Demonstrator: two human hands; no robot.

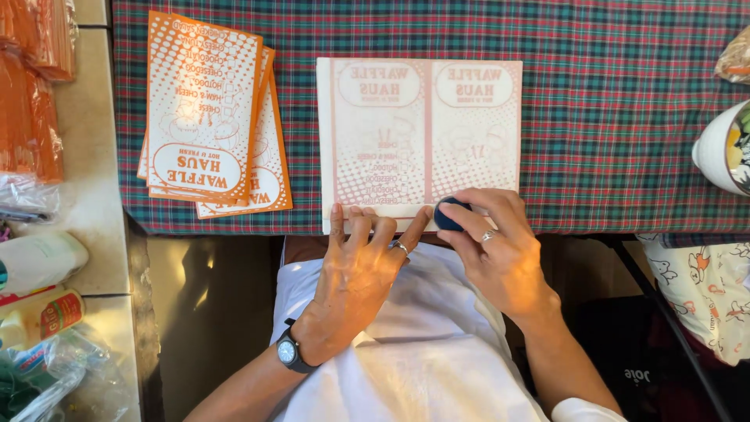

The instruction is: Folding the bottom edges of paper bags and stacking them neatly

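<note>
A flat, pale printed paper sheet lies on the plaid tablecloth, its near edge at the table's front. My left hand, with a ring and a wristwatch, presses flat with fingers spread on that near edge. My right hand grips a small dark blue round object against the same edge, just right of my left fingers.
A stack of orange-and-white printed paper bags sits to the left on the cloth. Orange packets, bottles and plastic bags crowd the left counter. A white bowl stands at the right edge, patterned cloth below it.
</note>
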